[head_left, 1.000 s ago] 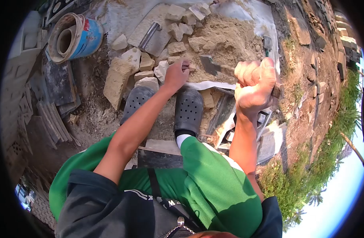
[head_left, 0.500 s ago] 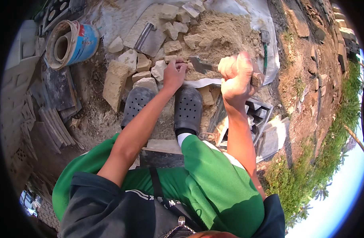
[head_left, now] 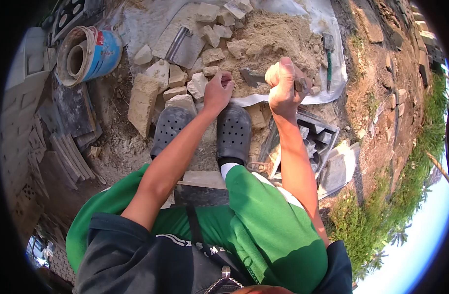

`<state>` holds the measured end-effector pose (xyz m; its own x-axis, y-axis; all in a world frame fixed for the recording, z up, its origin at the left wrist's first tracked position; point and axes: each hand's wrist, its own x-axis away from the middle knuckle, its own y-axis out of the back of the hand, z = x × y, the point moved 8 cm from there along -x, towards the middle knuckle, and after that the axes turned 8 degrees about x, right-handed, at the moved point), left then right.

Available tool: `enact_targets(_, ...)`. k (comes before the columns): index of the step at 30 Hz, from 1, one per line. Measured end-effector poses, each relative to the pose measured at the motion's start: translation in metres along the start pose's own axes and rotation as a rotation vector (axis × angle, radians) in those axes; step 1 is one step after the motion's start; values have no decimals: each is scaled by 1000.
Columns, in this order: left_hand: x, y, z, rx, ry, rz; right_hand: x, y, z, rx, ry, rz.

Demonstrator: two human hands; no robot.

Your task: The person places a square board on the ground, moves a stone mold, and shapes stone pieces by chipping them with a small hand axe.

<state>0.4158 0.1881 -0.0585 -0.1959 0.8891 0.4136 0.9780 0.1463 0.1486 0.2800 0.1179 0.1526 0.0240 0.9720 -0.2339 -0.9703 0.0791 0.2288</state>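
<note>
My right hand [head_left: 283, 85] is wrapped round the wooden handle [head_left: 301, 85] of a hammer, thumb on top. The hammer's dark, flat, blade-like head [head_left: 252, 77] points left toward my other hand, low over the sandy rubble. My left hand [head_left: 217, 93] is closed, fingers curled at a small pale stone [head_left: 210, 71] just ahead of my shoes; the fingers partly hide their grip. A larger whitish stone [head_left: 197, 85] lies left of that hand. Crumbled sandy debris [head_left: 273, 39] is heaped beyond both hands.
Broken stones [head_left: 143, 103] lie to the left, near a blue bucket [head_left: 104, 54]. A metal-headed tool [head_left: 178, 44] rests on a flat slab. At right are a green-handled tool [head_left: 328, 68] on white sheeting and a crate [head_left: 317, 139] of metal pieces. My dark clogs [head_left: 233, 132] stand close below.
My right hand has moved slightly left and up in the view, and the hammer head sits further right, away from my left hand. The left hand stays by the stone, fingers more curled.
</note>
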Motion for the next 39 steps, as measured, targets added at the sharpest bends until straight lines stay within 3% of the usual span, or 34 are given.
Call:
enact_targets(2, 1, -2, -6, -39, -34, 2, -6, 12, -2, -65, -49, 26)
enact_targets(4, -1, -2, -13, -82, -68, 5, -14, 35, 6, -340, -194, -146)
enact_targets(6, -3, -15, -38, -367, -349, 52, -26, 55, 21, -459, -143, -164)
enact_targets(9, -10, -39, -61, -364, -430, 162, -32, 78, 30, -392, -1, -178)
enact_targets(12, -18, -67, -61, -457, -536, 251, -31, 84, 21, -348, -22, -234)
enact_targets(16, -25, -76, -41, -681, -435, 331, -23, 88, 12, -271, -22, -301)
enact_targets(19, -26, -63, -32, -737, -269, 313, -19, 83, 10, -245, -155, -244)
enact_targets(25, -6, -28, -31, -592, -352, 175, -13, 57, 23, -265, -112, -191)
enact_targets(27, -3, -20, -17, -317, -289, 134, -7, 41, -3, -300, -137, -134)
enact_targets(30, -3, -18, -11, -378, -251, 136, -6, 28, -25, -382, -224, -83)
enact_targets(34, -6, -19, -13, -412, -227, 120, -16, 37, 25, -203, -13, -42)
enact_targets(37, -7, -21, -16, -456, -261, 105, -16, 42, 41, -292, -36, -30)
enact_targets(39, -5, -15, -12, -317, -147, 62, -9, 38, 44, -267, -23, -10)
